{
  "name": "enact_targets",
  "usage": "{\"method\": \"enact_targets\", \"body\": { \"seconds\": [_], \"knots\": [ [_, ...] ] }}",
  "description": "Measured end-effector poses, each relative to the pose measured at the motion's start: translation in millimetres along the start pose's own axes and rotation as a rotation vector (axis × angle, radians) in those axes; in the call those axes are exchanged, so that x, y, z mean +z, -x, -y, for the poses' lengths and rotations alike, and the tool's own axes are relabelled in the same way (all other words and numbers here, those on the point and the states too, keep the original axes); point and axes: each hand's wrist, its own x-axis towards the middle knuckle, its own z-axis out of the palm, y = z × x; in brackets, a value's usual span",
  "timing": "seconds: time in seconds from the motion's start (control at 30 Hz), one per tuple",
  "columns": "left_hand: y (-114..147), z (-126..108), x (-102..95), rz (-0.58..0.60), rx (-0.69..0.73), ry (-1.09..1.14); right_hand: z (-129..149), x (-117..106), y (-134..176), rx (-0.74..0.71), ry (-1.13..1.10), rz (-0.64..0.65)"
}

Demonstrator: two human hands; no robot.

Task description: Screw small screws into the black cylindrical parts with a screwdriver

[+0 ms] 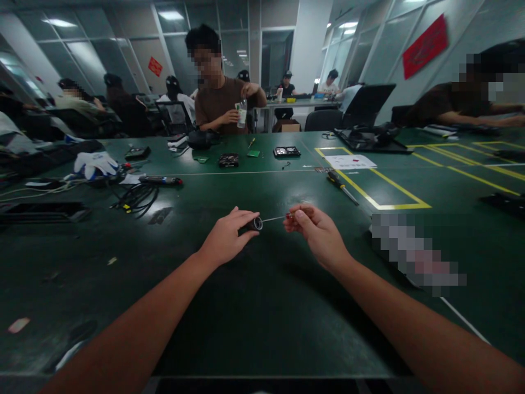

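In the middle of the head view, my left hand point(229, 232) is closed round a short black cylinder point(256, 223) whose round, pale-rimmed end faces right. Thin and pale, a rod or wire point(273, 219) runs between that end and my right hand point(312, 230). My right fingers are pinched on a small reddish piece point(288, 215) at the other end of it; most of this piece is hidden by the fingertips. Both hands are raised a little above the green table point(262, 312).
Beyond my right hand lies a yellow-and-black screwdriver point(342, 186). A blurred-out packet point(410, 254) is at right. To the left are coiled black cables point(137, 198), a dark pen-like tool point(161, 180) and white-blue gloves point(96, 164). Across the table a person point(223, 104) holds a bottle point(241, 115).
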Motion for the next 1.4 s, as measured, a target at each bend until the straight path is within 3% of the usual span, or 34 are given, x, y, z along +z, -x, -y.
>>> {"method": "enact_targets", "body": {
  "seconds": [0.47, 0.73, 0.83, 1.0, 1.2, 1.4],
  "knots": [
    [0, 0, 0.1, -0.015, 0.016, -0.025, -4, 2, 2, -0.040, 0.029, 0.017],
    [0, 2, -0.1, -0.037, 0.028, -0.007, -8, 12, 5, -0.007, -0.016, -0.043],
    [-1, 4, 0.5, -0.058, 0.036, 0.001, -9, 12, 2, 0.063, -0.139, -0.073],
    [-3, 4, -1.8, -0.109, 0.062, 0.002, -6, 0, -8, 0.410, -0.383, -0.046],
    [-1, 5, -2.4, -0.107, 0.027, -0.023, -4, 1, -5, 0.205, -0.290, -0.059],
    [-1, 2, -1.8, -0.080, 0.039, -0.015, -5, 5, -2, 0.097, -0.208, -0.086]
  ]
}}
